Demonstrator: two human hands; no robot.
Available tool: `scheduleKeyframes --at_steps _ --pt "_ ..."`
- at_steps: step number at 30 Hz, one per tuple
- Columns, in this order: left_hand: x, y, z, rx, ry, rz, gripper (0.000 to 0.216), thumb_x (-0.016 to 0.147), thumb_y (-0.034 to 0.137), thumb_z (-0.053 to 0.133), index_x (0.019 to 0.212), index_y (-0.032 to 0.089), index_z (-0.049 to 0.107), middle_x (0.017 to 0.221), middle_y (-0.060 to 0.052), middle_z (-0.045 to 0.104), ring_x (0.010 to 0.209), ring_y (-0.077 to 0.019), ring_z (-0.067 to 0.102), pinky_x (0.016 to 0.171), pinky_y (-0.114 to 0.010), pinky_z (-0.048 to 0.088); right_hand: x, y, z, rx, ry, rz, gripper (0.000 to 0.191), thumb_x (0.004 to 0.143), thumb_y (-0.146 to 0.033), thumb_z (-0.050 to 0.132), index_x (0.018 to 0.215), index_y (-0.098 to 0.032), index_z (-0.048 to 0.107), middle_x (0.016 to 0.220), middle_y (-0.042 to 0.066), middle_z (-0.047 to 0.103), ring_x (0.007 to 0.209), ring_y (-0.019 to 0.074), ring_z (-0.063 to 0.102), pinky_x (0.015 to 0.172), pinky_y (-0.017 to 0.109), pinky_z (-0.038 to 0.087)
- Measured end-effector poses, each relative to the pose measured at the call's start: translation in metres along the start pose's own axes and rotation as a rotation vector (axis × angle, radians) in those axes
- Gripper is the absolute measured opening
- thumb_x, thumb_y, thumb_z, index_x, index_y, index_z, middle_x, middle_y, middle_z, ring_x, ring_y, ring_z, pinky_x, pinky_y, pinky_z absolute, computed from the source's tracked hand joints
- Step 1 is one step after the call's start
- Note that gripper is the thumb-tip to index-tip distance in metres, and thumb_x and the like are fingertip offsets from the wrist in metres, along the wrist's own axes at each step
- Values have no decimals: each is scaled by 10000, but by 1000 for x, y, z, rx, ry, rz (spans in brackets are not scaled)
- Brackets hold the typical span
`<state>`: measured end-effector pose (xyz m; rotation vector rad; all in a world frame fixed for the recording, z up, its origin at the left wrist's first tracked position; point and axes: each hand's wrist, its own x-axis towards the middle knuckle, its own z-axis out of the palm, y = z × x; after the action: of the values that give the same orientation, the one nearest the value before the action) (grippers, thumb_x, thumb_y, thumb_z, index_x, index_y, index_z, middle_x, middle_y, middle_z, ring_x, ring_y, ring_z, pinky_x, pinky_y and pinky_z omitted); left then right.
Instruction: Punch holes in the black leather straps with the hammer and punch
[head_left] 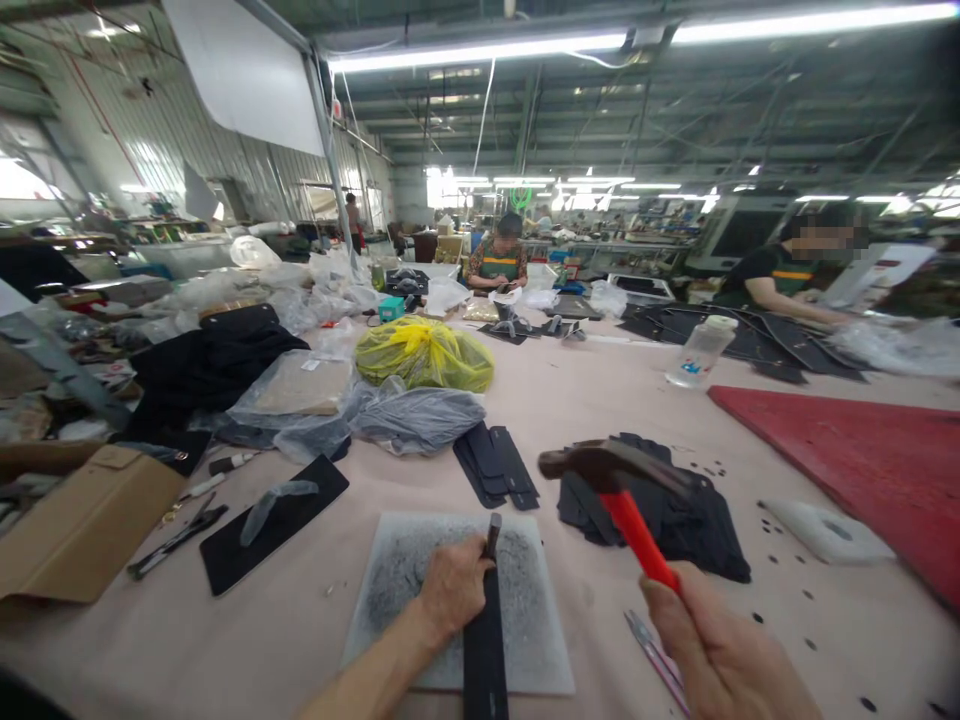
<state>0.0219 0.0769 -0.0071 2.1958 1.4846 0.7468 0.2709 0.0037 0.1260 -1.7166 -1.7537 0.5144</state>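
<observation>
My right hand is wrapped round the red handle of a claw hammer, its dark head raised above the table and slightly blurred. My left hand pinches a short metal punch, held upright on a long black strip. Under the strip lies a worn white cutting board with dark smudges; the punch's lower tip is hidden by my fingers. Beyond the board rest several black strips. A heap of black cut pieces lies behind the hammer.
Tweezers lie beside my right hand. Small black discs dot the table near a white block and a red board. A bottle, a yellow bag and a cardboard box stand around. Co-workers sit farther back.
</observation>
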Motion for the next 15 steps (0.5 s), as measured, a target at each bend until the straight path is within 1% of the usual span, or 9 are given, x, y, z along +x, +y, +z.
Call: scheduleKeyframes --at_steps 2,4,5,7,9,11,12,13,15 --pt "0 0 -1 0 -3 -6 147 840 103 490 877 183 608 799 -61 723 764 -218 709 685 -275 517 8 -10 5 -185 -43 -196 278 954 -466 402 796 -254 488 550 -31 559 451 154 536 451 265 312" --pt "0 -2 0 3 -1 -10 148 841 104 488 877 187 605 799 -56 723 759 -216 708 672 -272 511 14 -15 6 -300 -74 -331 256 956 -398 415 752 -254 472 526 -37 563 390 144 511 415 269 251" --pt "0 -3 1 4 0 -9 149 841 103 489 881 188 604 806 -55 723 763 -214 707 672 -270 508 17 -17 3 -326 -64 -374 254 949 -392 431 738 -253 466 513 -40 556 369 139 496 403 269 234" --pt "0 -5 3 4 2 3 145 841 105 493 885 187 603 819 -57 725 777 -214 707 684 -269 506 20 -24 -8 -335 -6 -404 249 946 -408 438 753 -253 472 491 -47 523 355 135 477 389 264 229" --pt "0 -6 4 1 4 19 139 844 110 496 896 182 603 831 -64 726 799 -219 706 703 -275 506 20 -33 -16 -308 107 -337 240 967 -421 405 824 -250 492 487 -53 488 369 136 480 391 251 262" --pt "1 -6 5 3 4 26 142 844 109 494 903 178 602 834 -68 725 814 -227 705 712 -282 503 17 -37 -15 -268 217 -286 247 988 -415 364 881 -241 502 507 -47 493 382 135 487 407 246 303" --pt "1 -6 4 8 0 27 141 844 108 493 902 178 601 833 -68 724 814 -229 705 709 -284 502 15 -36 -12 -258 231 -299 256 991 -410 356 870 -238 502 512 -41 506 375 132 482 407 248 308" --pt "1 -6 4 15 -8 26 139 845 108 492 895 179 601 828 -67 724 808 -229 705 702 -284 499 14 -34 -7 -261 208 -332 269 989 -406 357 828 -240 495 507 -35 516 360 129 474 397 250 298" --pt "1 -5 3 27 -25 23 131 852 114 490 877 181 599 818 -64 723 787 -227 706 683 -282 494 15 -25 -2 -306 58 -425 288 977 -391 369 751 -246 471 482 -31 529 322 125 455 365 256 248"
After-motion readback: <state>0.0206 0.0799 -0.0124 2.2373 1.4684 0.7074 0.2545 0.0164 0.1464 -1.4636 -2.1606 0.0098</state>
